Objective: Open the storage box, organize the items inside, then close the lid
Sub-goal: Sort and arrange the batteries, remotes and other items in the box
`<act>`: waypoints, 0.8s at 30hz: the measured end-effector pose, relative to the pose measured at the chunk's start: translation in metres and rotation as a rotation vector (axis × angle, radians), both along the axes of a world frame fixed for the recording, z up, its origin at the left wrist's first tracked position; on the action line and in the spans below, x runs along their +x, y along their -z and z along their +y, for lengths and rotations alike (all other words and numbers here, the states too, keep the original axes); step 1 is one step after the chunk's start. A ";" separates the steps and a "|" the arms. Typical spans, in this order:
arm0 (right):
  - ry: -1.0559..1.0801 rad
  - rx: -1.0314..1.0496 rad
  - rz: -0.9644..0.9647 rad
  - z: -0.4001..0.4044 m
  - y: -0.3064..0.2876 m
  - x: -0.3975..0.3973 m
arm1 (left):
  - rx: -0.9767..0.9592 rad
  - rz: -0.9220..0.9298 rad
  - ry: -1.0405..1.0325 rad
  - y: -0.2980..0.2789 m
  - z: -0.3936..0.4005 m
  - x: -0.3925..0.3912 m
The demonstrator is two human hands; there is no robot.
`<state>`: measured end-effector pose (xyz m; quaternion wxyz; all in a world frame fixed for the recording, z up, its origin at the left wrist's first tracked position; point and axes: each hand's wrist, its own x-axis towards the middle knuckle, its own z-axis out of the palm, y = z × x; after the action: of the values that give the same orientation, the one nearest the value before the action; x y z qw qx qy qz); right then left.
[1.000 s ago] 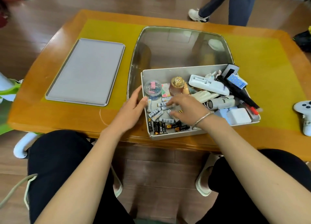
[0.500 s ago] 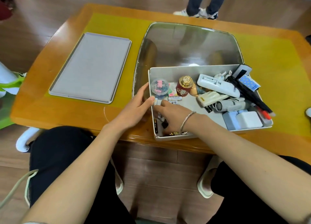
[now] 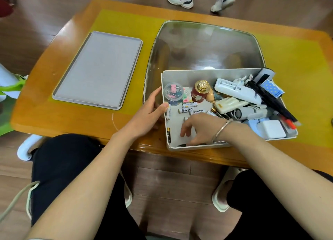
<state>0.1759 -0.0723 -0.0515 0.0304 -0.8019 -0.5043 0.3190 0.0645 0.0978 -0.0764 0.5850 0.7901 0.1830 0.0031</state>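
Two hands work at the storage box, which sits open on the bench near its front edge; the lid lies flat, well apart to the left. Sorting looks mid-way: loose batteries scatter the box floor. The left hand steadies the box's left wall, thumb over the rim. The right hand reaches down among the batteries, fingers curled; whether its grip holds one, I cannot tell. Next, likely gathering them together.
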 end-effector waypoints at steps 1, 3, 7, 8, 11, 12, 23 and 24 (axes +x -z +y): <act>-0.036 -0.037 -0.012 0.005 0.003 -0.003 | 0.003 0.002 0.001 0.000 0.000 0.000; -0.084 -0.098 -0.063 0.011 0.007 -0.003 | 0.005 0.002 0.000 0.000 0.000 0.000; -0.096 -0.125 -0.154 0.013 0.004 -0.004 | 0.004 0.008 -0.005 0.000 0.000 0.000; -0.063 -0.073 -0.147 0.012 0.000 -0.004 | 0.006 0.008 -0.004 0.000 0.000 0.000; 0.176 0.172 -0.116 0.000 -0.018 0.004 | 0.007 0.003 -0.003 0.001 -0.001 0.000; 0.285 0.261 -0.138 -0.007 -0.024 0.009 | 0.008 0.003 -0.004 0.001 -0.001 0.000; 0.901 0.385 -0.658 -0.109 -0.039 0.071 | 0.012 -0.018 -0.012 0.004 -0.002 0.000; 0.909 0.332 -0.714 -0.111 -0.038 0.070 | 0.012 -0.017 -0.012 0.004 -0.002 0.000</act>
<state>0.2458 -0.1835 -0.0132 0.1173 -0.9792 -0.1332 -0.0979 0.0646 0.0955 -0.0807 0.5819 0.7923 0.1827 0.0145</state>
